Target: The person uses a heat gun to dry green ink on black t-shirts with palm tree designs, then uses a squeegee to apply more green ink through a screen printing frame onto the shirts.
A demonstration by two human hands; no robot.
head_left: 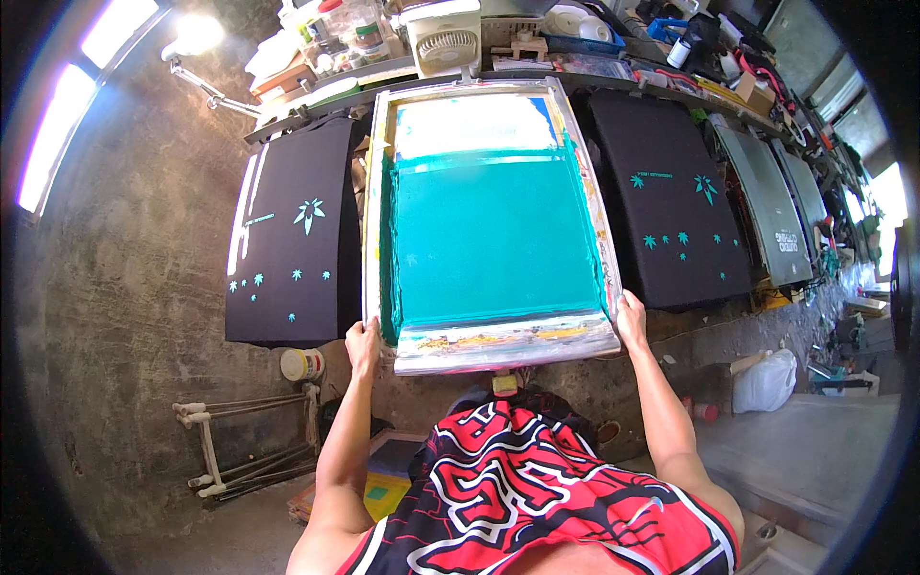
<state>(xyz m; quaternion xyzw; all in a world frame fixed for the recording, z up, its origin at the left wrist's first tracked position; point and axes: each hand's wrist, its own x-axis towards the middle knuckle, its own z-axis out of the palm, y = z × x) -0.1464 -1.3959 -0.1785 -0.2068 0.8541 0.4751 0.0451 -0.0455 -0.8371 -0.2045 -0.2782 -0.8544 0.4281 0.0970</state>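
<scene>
A screen printing frame (607, 222) is in front of me, its mesh (498, 240) coated with teal ink and a white band at the far end. My left hand (363, 347) is closed round the frame's left rail by the near corner. On the opposite rail, my right hand (632, 322) grips at about the same height. Smears of old ink cover the near rail (508, 340). A black T-shirt (287, 182) with teal leaf prints and white stripes lies flat to the left. Another black T-shirt (671, 230) with teal leaves lies to the right. What lies under the frame is hidden.
A small fan (447, 48) stands on the cluttered shelf behind the frame, with jars (369, 40) beside it. Grey boards (757, 206) extend right of the shirts. Below left are a pipe rack (216, 450) and a white bucket (301, 364); a white plastic bag (765, 380) sits lower right.
</scene>
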